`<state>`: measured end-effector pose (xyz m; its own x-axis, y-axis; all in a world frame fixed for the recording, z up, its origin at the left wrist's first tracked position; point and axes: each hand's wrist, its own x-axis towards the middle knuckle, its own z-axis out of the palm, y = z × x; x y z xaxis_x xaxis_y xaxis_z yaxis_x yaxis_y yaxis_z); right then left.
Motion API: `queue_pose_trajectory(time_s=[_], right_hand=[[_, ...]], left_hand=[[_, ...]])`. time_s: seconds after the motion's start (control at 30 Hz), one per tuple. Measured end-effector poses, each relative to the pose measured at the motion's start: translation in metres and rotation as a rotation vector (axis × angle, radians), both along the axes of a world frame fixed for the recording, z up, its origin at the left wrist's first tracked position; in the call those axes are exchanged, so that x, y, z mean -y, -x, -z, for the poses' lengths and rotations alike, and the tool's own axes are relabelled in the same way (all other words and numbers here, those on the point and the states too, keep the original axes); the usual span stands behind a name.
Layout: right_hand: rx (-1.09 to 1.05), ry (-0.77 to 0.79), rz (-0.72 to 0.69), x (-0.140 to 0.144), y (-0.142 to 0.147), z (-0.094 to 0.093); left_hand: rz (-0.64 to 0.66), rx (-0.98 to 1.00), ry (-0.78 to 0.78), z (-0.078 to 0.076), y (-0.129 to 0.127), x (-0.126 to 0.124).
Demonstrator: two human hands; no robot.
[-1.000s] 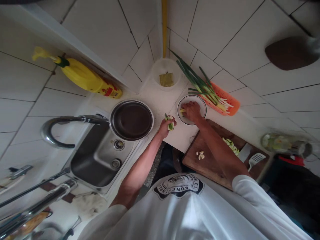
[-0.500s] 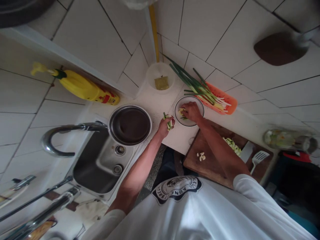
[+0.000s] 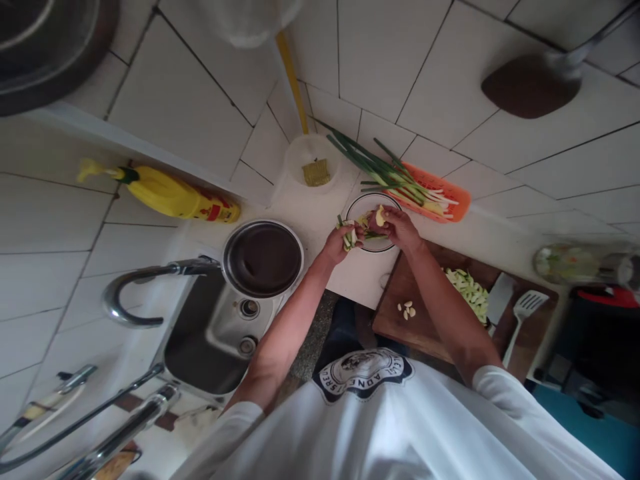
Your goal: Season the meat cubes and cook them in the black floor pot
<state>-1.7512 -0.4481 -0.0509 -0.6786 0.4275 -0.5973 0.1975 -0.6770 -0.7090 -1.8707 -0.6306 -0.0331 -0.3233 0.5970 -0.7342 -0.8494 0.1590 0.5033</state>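
My left hand [image 3: 337,245] is closed around cut spring onion pieces [image 3: 350,235], just left of a white dark-rimmed plate [image 3: 374,201]. Over that plate, my right hand [image 3: 403,231] pinches a pale yellow piece [image 3: 381,215] that looks like ginger. More yellow and green bits lie in the plate, partly hidden by my hands. Whole spring onions [image 3: 373,160] rest across an orange basket [image 3: 457,193] behind it. Garlic cloves [image 3: 408,309] and a heap of sliced pale green vegetable [image 3: 469,291] are on the wooden cutting board [image 3: 395,323].
A cleaver [image 3: 500,297] and a white slotted spatula [image 3: 525,308] lie on the board's right side. Left are a dark-bottomed metal pan [image 3: 263,259], the sink [image 3: 200,353], its faucet [image 3: 115,297] and a yellow bottle [image 3: 173,195]. A translucent tub [image 3: 295,163] stands in the corner.
My right hand has lifted out of the plate with the yellow piece in its fingers. My left hand, still holding the spring onion pieces, has moved right to the plate's edge. The view has shifted slightly.
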Motion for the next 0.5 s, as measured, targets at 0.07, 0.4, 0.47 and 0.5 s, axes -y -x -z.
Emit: queue_pose_trajectory(time_s=[0.07, 0.4, 0.47, 0.5], right_hand=[[0.008, 0.044, 0.045, 0.004, -0.007, -0.002], [0.02, 0.1, 0.182, 0.025, -0.032, -0.004], [0.025, 0.107, 0.209, 0.028, -0.041, -0.005], [0.026, 0.109, 0.224, 0.029, -0.045, -0.005]], left_hand=[[0.011, 0.003, 0.012, 0.001, 0.001, -0.007], [0.051, -0.043, 0.118, 0.009, -0.001, -0.025], [0.057, -0.062, 0.181, 0.01, -0.002, -0.027], [0.053, -0.074, 0.214, 0.011, -0.002, -0.028]])
